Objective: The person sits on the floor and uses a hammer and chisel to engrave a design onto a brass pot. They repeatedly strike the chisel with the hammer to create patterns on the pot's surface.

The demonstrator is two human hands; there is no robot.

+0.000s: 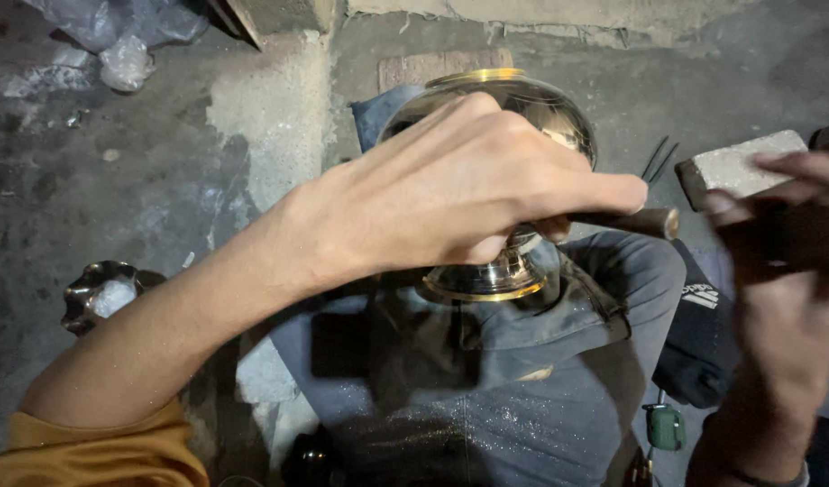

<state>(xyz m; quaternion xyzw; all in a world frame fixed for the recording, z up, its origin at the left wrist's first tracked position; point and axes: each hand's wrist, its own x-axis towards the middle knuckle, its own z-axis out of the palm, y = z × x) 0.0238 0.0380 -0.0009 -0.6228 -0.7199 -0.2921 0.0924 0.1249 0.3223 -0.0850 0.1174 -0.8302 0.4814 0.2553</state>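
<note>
L hand (450,194) grips punch tool (644,221) on brass bowl (522,99), frame center; R hand (784,271) blurred at right edge, grip unclear. Keep tool steady, bowl braced on lap.

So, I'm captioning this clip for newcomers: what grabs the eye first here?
The left hand dominates mid-frame, pressing a dark-handled tool against a shiny brass bowl that rests on the person's lap. At the right edge, the blurred right hand hangs beside a pale brick.

Grey brick (743,164), crumpled plastic bag (126,61)
</note>
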